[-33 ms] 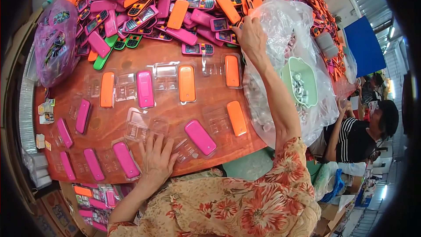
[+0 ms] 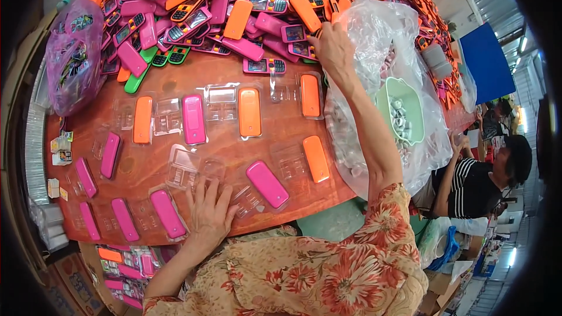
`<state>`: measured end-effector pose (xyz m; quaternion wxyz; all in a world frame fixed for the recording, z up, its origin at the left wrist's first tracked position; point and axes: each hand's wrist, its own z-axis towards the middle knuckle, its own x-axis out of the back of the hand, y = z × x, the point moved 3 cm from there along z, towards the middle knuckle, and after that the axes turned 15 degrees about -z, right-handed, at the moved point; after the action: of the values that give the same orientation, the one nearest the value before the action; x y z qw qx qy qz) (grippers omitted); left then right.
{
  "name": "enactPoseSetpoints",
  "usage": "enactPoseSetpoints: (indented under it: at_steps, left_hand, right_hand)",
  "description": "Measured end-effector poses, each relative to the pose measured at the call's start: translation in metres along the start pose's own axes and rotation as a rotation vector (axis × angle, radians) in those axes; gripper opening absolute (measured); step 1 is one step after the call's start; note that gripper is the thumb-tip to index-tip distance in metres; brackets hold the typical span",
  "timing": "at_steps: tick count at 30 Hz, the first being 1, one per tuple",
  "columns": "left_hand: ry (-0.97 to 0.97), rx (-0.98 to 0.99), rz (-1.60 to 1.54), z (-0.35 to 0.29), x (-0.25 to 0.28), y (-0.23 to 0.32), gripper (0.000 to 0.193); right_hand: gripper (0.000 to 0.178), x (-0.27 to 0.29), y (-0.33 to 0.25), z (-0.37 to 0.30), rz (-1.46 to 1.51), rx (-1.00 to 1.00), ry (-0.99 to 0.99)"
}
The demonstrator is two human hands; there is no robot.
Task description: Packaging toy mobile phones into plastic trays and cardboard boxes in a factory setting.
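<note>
My left hand (image 2: 209, 213) lies with fingers spread at the table's near edge, fingertips touching a clear plastic blister tray (image 2: 182, 167). To its left is a pink toy phone (image 2: 168, 213) face down in a tray; to its right, another pink toy phone (image 2: 267, 184) lies tilted. My right arm stretches to the right side of a large heap of toy phones (image 2: 219, 9), pink and orange with some green. There my right hand (image 2: 335, 52) has its fingers bent around a toy phone, mostly hidden by the hand.
Several trays with orange toy phones (image 2: 250, 111) stand in rows on the reddish table (image 2: 228, 155). A pale green basket (image 2: 417, 102) of small parts sits on clear plastic bags (image 2: 366, 41) at right. A purple bag (image 2: 73, 58) stands far left. A person (image 2: 468, 181) sits at right.
My right hand has shifted very slightly left at the heap. The left hand and the trays stay where they were.
</note>
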<state>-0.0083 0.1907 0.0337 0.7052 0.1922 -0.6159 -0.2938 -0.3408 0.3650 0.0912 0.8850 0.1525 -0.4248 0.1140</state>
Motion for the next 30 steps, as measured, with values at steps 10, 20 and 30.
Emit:
enactPoseSetpoints:
  at_steps: [10, 20, 30]
  left_hand:
    - [0.002, 0.034, 0.035, -0.001, 0.007, -0.001, 0.037]
    - [0.129, 0.157, 0.182, -0.015, 0.021, -0.018, 0.037]
    - [0.123, 0.168, 0.148, -0.030, 0.034, -0.013, 0.039]
  right_hand:
    - [0.014, -0.025, 0.004, 0.015, -0.235, 0.139, 0.060]
    - [0.030, 0.099, -0.053, -0.022, 0.706, 0.267, -0.111]
    - [0.029, 0.103, -0.123, -0.125, 1.486, 0.041, -1.031]
